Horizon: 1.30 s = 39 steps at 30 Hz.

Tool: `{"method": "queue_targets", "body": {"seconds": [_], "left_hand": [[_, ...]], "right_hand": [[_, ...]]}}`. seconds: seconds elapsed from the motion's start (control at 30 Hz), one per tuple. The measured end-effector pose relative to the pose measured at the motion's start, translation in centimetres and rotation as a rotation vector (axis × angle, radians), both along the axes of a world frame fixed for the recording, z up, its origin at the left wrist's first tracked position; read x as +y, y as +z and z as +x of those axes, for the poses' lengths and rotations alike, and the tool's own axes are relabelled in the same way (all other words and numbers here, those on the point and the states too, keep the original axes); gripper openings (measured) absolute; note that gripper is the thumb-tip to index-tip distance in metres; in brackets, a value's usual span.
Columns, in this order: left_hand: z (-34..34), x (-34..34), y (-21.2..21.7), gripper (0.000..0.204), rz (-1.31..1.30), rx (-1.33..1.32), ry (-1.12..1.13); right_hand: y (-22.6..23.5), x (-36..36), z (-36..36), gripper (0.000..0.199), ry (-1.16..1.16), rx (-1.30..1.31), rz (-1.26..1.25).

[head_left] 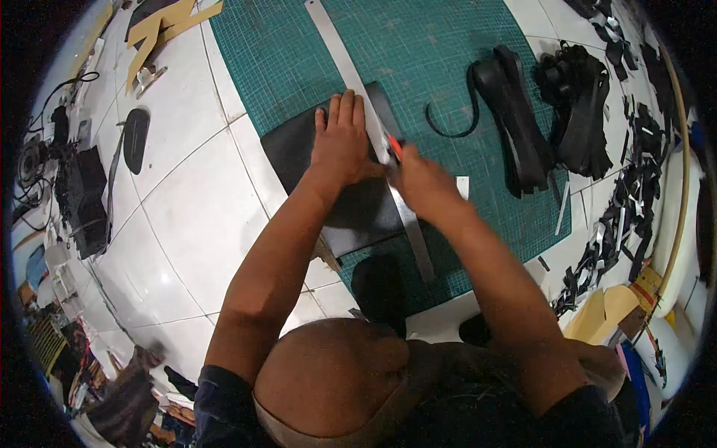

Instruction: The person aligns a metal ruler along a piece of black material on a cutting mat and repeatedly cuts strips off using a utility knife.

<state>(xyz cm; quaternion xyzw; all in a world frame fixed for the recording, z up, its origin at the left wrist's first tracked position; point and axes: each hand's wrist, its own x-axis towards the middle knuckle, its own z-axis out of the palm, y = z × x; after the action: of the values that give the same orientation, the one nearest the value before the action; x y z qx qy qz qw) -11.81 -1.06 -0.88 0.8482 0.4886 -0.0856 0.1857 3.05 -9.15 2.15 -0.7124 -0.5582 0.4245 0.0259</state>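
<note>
A sheet of black leather-like material (291, 149) lies on the green cutting mat (276, 45). Along its right part runs a long steel ruler (336, 45), reaching past the sheet at both ends. My left hand (343, 145) presses flat on the sheet, fingers stretched away from me, its thumb out across the ruler. Against the ruler's right edge, my right hand (426, 183) is closed around a red cutter knife (395, 146). The knife's tip is too small to make out. A narrow part of the sheet (385, 108) shows to the right of the ruler.
Two bundles of black strips (515, 127) lie at the right, one loose strip curling left. Black scraps (612, 216) litter the tiles farther right. On the white tiled floor (179, 216) at left are a dark oval object (136, 140) and tan cut pieces (168, 26).
</note>
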Motion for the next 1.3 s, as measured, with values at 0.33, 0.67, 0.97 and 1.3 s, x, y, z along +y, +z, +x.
{"method": "queue_targets", "body": {"seconds": [0.33, 0.67, 0.97, 1.3], "left_hand": [[0.5, 0.1, -0.7, 0.140, 0.019, -0.037, -0.005], [0.7, -0.2, -0.7, 0.135, 0.010, -0.081, 0.017], [-0.4, 0.1, -0.4, 0.137, -0.002, -0.046, 0.027], [-0.3, 0.0, -0.1, 0.138, -0.031, -0.082, 0.046]], "right_hand": [[5.5, -20.0, 3.5, 0.026, 0.028, -0.085, -0.497], [-2.5, -6.5, 2.7, 0.030, -0.334, 0.053, 0.447], [-3.2, -4.2, -2.3, 0.037, -0.523, 0.078, 0.327], [2.2, -4.0, 5.3, 0.036, -0.205, 0.139, 0.397]]}}
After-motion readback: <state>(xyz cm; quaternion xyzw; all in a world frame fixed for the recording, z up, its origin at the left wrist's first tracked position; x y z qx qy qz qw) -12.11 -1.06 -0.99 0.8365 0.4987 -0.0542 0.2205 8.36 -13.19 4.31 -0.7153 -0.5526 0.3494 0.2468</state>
